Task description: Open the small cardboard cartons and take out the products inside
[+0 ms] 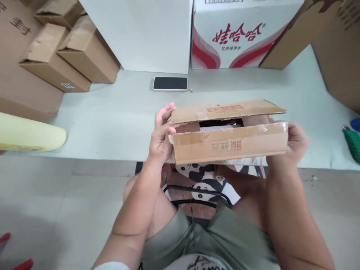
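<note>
A brown cardboard box (197, 148) is held up at the table's front edge, its top flap partly raised. Through the gap a whitish thing and a dark area show inside, too little to name. My left hand (161, 137) grips the box's left end, thumb near the flap's corner. Around the right end my right hand (296, 140) is closed, its fingers partly hidden behind the cardboard. Green and reddish print marks the front side.
A phone (170, 83) lies on the pale green tabletop (112, 112). Behind stand a white box (152, 33) and a red-and-white carton (233, 41). Small brown boxes (56, 56) are at left, near a yellow roll (30, 133). A green item (352, 142) lies at right.
</note>
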A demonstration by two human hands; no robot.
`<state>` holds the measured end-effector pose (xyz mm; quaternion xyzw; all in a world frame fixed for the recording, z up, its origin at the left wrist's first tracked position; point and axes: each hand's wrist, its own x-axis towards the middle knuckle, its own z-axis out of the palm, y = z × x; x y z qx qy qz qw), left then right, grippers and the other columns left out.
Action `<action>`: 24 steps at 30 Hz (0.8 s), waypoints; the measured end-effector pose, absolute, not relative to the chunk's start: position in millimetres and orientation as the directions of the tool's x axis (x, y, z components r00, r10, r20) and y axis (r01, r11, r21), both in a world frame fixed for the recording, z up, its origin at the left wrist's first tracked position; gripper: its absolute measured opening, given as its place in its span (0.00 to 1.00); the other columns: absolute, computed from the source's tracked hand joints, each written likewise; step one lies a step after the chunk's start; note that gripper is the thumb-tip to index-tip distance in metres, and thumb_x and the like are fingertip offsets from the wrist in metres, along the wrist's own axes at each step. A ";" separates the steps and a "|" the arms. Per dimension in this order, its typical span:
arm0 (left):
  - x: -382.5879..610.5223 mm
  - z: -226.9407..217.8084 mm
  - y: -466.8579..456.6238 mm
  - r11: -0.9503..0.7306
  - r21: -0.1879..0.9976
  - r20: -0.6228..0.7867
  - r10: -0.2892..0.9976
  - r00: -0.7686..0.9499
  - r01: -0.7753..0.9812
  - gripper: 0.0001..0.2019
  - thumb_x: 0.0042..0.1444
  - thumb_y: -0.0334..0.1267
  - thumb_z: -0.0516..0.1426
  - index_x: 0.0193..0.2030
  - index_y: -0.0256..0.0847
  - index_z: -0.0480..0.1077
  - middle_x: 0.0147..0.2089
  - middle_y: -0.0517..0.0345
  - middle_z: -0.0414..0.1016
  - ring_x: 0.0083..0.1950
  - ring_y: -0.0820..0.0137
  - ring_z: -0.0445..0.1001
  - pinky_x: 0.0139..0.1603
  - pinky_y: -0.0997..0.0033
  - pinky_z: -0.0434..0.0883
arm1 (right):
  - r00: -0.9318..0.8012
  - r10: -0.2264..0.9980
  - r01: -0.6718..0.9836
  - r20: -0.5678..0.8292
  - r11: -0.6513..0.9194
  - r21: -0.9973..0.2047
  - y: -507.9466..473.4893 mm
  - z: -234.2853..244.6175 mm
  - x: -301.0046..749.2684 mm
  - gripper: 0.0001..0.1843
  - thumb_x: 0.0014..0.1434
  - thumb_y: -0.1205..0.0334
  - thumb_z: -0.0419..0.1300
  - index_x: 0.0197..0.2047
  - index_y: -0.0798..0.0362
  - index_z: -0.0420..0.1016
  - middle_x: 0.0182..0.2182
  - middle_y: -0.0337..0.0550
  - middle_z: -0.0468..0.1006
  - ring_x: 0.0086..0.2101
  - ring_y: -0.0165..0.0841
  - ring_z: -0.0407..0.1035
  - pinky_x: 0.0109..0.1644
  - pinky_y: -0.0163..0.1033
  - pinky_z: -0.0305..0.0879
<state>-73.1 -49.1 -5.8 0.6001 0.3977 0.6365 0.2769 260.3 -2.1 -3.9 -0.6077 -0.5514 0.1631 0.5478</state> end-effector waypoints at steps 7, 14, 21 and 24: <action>-65.7 16.1 -56.4 -0.300 0.951 0.302 0.953 0.011 -0.078 0.38 0.61 0.78 0.47 0.43 0.48 0.82 0.72 0.53 0.68 0.77 0.47 0.66 0.73 0.43 0.77 | 0.111 0.737 0.122 0.667 0.656 -0.745 -22.4 31.6 261.4 0.08 0.57 0.50 0.71 0.31 0.44 0.84 0.26 0.42 0.80 0.29 0.37 0.74 0.40 0.47 0.71; -67.2 19.0 -64.2 -0.382 0.922 0.376 0.922 0.086 0.066 0.38 0.63 0.77 0.44 0.40 0.49 0.84 0.82 0.68 0.55 0.83 0.44 0.54 0.84 0.42 0.61 | -0.687 0.601 0.296 0.409 0.745 -0.598 -33.4 62.5 283.6 0.30 0.71 0.33 0.49 0.58 0.35 0.86 0.70 0.44 0.73 0.63 0.56 0.69 0.66 0.67 0.63; -84.6 25.6 -69.1 -0.530 0.812 0.479 0.845 0.238 0.246 0.37 0.66 0.73 0.43 0.43 0.50 0.85 0.85 0.74 0.43 0.84 0.38 0.44 0.87 0.36 0.43 | -0.649 0.674 0.299 0.353 0.653 -0.696 -40.5 73.1 265.4 0.30 0.72 0.36 0.46 0.47 0.40 0.87 0.66 0.41 0.75 0.62 0.56 0.69 0.71 0.72 0.60; -88.4 30.0 -67.3 -0.487 0.829 0.432 0.870 0.238 0.276 0.36 0.63 0.75 0.47 0.42 0.49 0.84 0.83 0.65 0.47 0.83 0.36 0.47 0.85 0.31 0.48 | -0.614 0.699 0.271 0.366 0.622 -0.735 -39.0 69.3 265.0 0.31 0.71 0.33 0.47 0.45 0.40 0.87 0.65 0.42 0.75 0.63 0.56 0.67 0.73 0.73 0.57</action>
